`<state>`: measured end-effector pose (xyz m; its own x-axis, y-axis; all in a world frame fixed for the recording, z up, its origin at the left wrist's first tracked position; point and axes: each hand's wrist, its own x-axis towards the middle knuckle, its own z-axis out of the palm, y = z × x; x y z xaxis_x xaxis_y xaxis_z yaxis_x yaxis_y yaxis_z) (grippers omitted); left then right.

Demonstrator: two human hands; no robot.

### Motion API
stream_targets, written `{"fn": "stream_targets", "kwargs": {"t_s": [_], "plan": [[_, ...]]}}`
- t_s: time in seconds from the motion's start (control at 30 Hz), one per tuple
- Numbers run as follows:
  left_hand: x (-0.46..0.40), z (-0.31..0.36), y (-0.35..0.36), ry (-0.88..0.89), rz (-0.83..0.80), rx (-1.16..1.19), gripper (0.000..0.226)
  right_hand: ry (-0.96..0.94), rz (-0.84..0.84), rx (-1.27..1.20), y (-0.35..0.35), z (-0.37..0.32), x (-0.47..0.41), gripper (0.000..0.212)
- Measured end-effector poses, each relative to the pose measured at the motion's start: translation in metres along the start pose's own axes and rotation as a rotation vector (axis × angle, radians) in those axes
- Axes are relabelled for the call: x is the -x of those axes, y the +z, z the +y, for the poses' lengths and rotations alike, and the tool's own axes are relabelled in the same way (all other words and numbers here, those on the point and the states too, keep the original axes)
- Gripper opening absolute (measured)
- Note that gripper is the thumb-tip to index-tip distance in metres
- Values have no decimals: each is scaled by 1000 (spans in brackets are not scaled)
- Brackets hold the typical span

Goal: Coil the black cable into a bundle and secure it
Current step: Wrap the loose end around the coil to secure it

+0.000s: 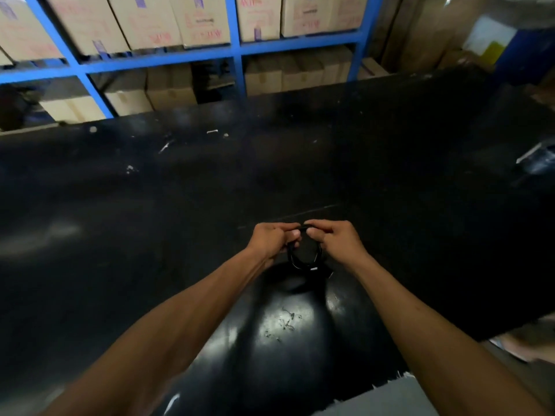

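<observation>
While coiled, the black cable (304,256) hangs pinched by left hand (271,240) and right hand (333,239).

The person has two bare arms. No sleeves cover them up to the edge of the picture. The left hand (271,240) and right hand (336,240) wear no gloves, rings or watch.

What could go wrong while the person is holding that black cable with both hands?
The loops could spring apart: the left hand and right hand only pinch the top of the black cable, and its lower part hangs loose, so a slipping grip might undo the coil. Also, the cable and the black table are nearly the same dark colour in dim light, so a stray end could be hard to spot. I cannot see any tie on it yet.
</observation>
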<state>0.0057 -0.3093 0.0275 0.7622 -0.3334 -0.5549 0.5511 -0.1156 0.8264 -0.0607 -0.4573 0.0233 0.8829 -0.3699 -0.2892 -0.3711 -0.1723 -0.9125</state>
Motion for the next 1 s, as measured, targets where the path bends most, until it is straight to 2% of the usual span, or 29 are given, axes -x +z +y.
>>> {"fn": "stream_targets", "kwargs": {"t_s": [0.1,0.13,0.2,0.3,0.4,0.47,0.53,0.6,0.73,0.83,1.0], "plan": [[-19,-6,4,20,68,-33,26,79,-55,-67,-5,10,-12,34],[-25,-8,2,26,101,-39,25,85,-33,-15,-9,17,-18,39],[-36,-10,-7,32,178,-55,24,-14,24,339,-17,31,-29,48],[-44,-15,-25,11,262,-79,23,-180,-166,920,-20,47,-33,53],[-47,-19,-40,-9,300,-65,24,-232,-376,1199,-7,66,-36,47],[-47,-20,-47,-13,308,-64,23,-176,-380,1282,3,75,-38,32],[-45,-18,-52,-3,308,-49,24,-57,-309,1244,8,77,-39,26],[-44,-14,-56,8,312,-23,24,28,-205,1073,8,75,-42,21],[-44,-5,-59,45,319,27,25,108,31,436,11,41,-43,12],[-39,3,-54,90,283,30,26,127,100,47,24,11,-37,14],[-25,14,-38,216,213,-54,26,244,213,-58,50,-13,-14,23]]}}
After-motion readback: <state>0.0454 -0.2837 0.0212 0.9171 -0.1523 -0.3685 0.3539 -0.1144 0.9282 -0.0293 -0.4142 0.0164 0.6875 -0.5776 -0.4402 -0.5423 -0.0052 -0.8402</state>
